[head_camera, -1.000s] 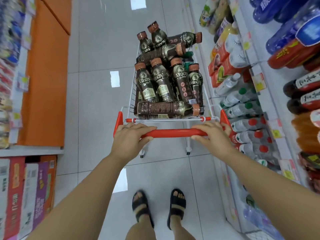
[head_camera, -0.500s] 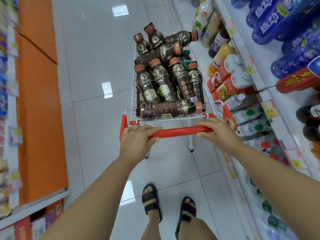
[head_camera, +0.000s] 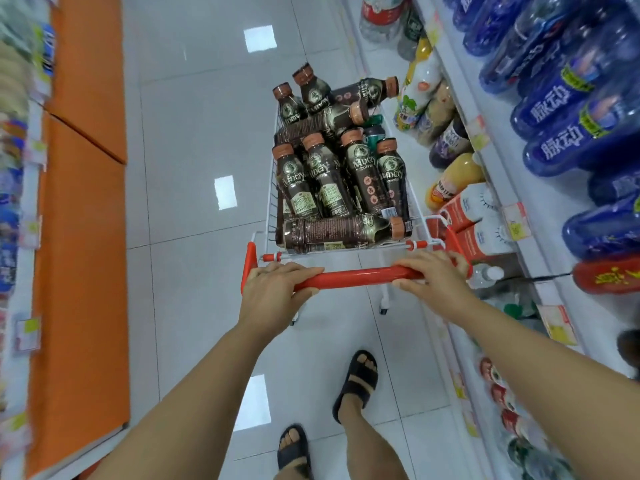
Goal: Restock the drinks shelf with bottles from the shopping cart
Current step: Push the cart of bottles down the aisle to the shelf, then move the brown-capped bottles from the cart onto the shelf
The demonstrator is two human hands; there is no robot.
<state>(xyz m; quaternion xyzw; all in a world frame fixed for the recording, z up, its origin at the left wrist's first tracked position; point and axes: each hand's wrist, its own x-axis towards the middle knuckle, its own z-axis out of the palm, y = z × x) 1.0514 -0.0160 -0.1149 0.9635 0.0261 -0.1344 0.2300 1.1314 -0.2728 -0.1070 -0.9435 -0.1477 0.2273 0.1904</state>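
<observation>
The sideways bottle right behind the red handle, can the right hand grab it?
Probably yes. The sideways bottle lies uncovered at the near end of the cart, just past the red handle. The right hand grips that handle now, so it must let go first.

I have both bare arms stretched forward, with the left grip [head_camera: 277, 289] and right grip [head_camera: 433, 273] each curled over the cart handle [head_camera: 356, 277], thumbs underneath.
</observation>
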